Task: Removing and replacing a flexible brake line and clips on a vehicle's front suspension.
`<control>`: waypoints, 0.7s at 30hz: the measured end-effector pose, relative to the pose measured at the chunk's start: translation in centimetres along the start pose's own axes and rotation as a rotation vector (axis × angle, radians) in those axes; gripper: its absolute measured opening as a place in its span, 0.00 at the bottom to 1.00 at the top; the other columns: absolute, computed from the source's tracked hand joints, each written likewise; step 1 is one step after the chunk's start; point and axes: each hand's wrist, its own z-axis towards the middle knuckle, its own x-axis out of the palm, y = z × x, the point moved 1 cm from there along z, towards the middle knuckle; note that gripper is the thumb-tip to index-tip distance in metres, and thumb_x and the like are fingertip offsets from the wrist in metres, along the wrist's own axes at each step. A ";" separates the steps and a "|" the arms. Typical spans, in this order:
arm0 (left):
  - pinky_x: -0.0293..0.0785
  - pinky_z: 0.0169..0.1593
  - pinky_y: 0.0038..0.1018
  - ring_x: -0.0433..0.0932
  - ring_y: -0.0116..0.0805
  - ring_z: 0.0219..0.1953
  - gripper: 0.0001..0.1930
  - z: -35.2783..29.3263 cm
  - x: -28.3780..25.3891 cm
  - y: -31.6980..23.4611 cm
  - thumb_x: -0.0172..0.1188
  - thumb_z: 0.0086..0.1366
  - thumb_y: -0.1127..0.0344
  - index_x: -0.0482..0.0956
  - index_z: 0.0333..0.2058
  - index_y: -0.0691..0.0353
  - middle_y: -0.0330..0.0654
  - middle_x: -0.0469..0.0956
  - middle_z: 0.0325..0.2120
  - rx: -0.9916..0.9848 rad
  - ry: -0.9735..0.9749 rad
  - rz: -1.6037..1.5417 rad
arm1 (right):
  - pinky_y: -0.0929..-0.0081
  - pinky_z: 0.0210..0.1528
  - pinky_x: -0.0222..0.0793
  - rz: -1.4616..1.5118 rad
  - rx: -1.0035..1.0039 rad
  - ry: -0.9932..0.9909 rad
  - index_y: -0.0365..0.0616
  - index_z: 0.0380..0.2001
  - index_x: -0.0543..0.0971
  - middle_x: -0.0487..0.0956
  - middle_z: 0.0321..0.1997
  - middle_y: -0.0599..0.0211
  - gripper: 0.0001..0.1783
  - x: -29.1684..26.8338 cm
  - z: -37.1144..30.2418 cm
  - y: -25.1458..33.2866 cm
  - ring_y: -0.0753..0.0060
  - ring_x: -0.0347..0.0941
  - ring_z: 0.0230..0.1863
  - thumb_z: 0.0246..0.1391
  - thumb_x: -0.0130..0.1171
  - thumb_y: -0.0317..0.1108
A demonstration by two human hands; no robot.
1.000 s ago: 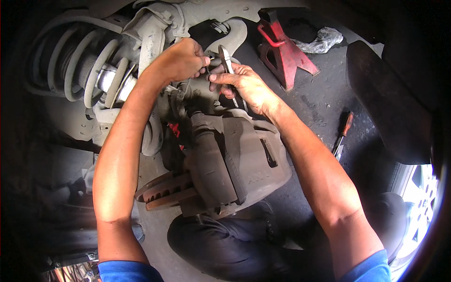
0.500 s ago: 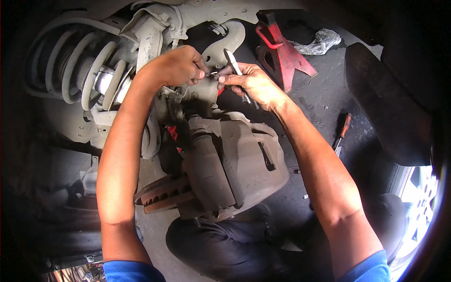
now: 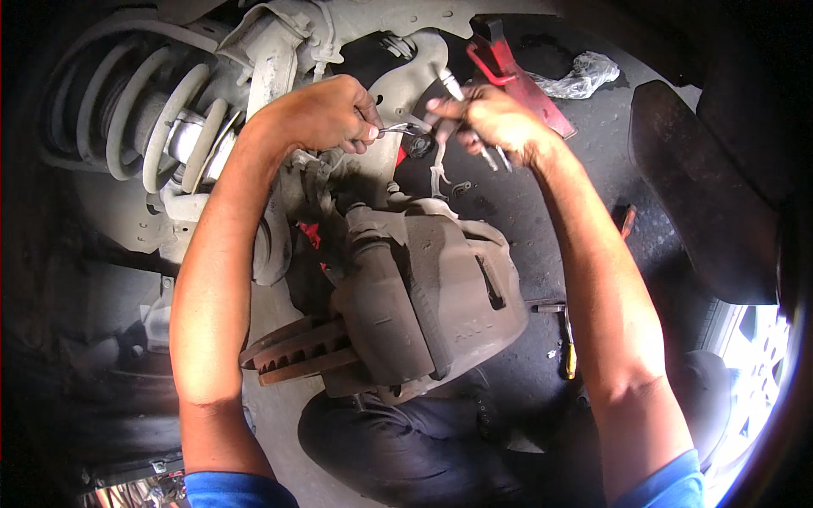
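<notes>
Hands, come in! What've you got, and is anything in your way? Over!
Left hand pinching thin metal piece. Right hand gripping pliers, motion-blurred. Nothing seems to block either; brake caliper nearer the body. Over.

- Strong light reaches the lower right, bleaching the wheel to near white with a bluish-purple fringe.
- Both forearms are brightly lit, with pale highlights along the skin.
- The caliper gets soft, even light; its cast markings read clearly.
- Deep shadow fills the gap left of the caliper, and the trousers sink into near black.
- The right hand and its pliers are smeared by motion blur; the left hand is sharper.
- Glints show on the metal piece and plastic.
- Fisheye bending and dark vignetting mark the rim, the corners fully black.
</notes>
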 end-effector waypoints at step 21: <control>0.83 0.43 0.29 0.86 0.37 0.35 0.15 -0.4 0.0 -0.3 0.65 0.60 0.72 0.83 0.43 0.77 0.52 0.85 0.33 0.022 -0.015 0.027 | 0.78 0.31 0.76 -0.266 0.041 0.144 0.36 0.48 0.81 0.88 0.32 0.56 0.23 1.0 -2.1 3.3 0.76 0.80 0.25 0.64 0.66 0.47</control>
